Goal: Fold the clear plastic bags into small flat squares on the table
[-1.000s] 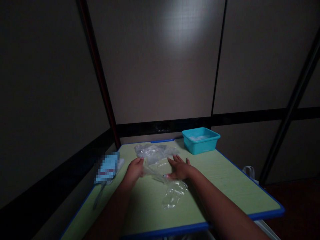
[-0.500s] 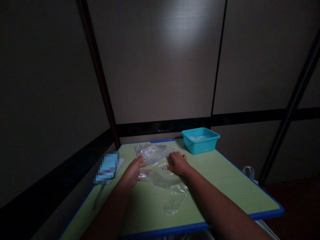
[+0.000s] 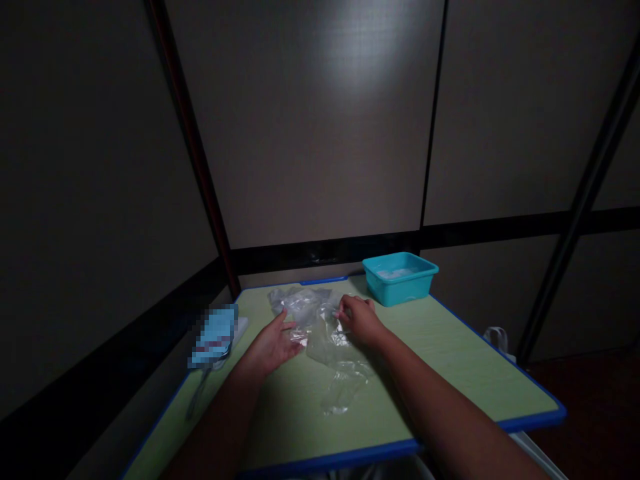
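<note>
Our right hand [image 3: 361,320] pinches the clear bag [image 3: 325,348], left of the tub [image 3: 400,285] and nearer us. Our left hand's [image 3: 277,345] fingers are apart. Part looks lifted; the near end lies crumpled, not smooth yet.

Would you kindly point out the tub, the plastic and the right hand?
Tub [image 3: 404,291]: head view, on its front wall.
Plastic [image 3: 326,347]: head view, on its creased middle part.
Right hand [image 3: 362,321]: head view, on its back.

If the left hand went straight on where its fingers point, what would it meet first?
Probably the crumpled clear plastic just beyond the left hand; depth is unclear, so the two may already touch.
</note>
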Demonstrator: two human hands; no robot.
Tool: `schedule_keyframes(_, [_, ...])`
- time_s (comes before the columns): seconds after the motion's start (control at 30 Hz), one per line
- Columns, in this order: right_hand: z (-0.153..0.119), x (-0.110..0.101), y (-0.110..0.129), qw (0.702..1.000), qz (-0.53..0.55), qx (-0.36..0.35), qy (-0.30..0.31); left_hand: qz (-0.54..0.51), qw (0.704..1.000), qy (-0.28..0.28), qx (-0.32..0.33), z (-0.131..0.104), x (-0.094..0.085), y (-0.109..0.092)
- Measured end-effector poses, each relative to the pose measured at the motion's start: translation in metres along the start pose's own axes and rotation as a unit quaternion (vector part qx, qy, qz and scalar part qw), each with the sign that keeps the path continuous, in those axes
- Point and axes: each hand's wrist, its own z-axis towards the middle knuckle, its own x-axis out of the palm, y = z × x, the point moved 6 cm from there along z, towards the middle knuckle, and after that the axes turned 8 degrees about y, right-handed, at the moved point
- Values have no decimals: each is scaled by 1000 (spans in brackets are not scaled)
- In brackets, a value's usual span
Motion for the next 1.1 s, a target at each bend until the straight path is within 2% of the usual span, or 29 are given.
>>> schedule_keyframes(0.13, [-1, -9, 3, 999, 21, -4, -40, 47, 992, 112, -31, -3, 16, 5])
schedule_keyframes(0.23, [-1, -9, 1, 999, 18, 4, -44, 94, 982, 164, -22, -8, 24, 5])
schedule_keyframes(0.4, [2, -4, -9, 999, -16, 24, -43, 160, 965, 202, -49, -13, 29, 8])
schedule_keyframes(0.53, [5, 3, -19, 997, -56, 52, -10, 188, 955, 222, -62, -17, 27, 7])
schedule_keyframes(0.7, [5, 9, -21, 996, -70, 54, 27, 171, 951, 251, -56, -19, 20, 3])
schedule_keyframes(0.8, [5, 11, -19, 995, -69, 50, 45, 136, 961, 240, 12, -19, 15, -10])
schedule_keyframes(0.93, [5, 15, -18, 994, -70, 43, 69, 48, 968, 192, 156, -20, 12, -35])
schedule_keyframes(1.03, [3, 14, -16, 994, -71, 43, 68, -10, 964, 74, 254, -18, -4, -50])
schedule_keyframes(1.1, [1, 10, -14, 995, -74, 44, 46, 31, 956, -42, 289, -17, -19, -53])
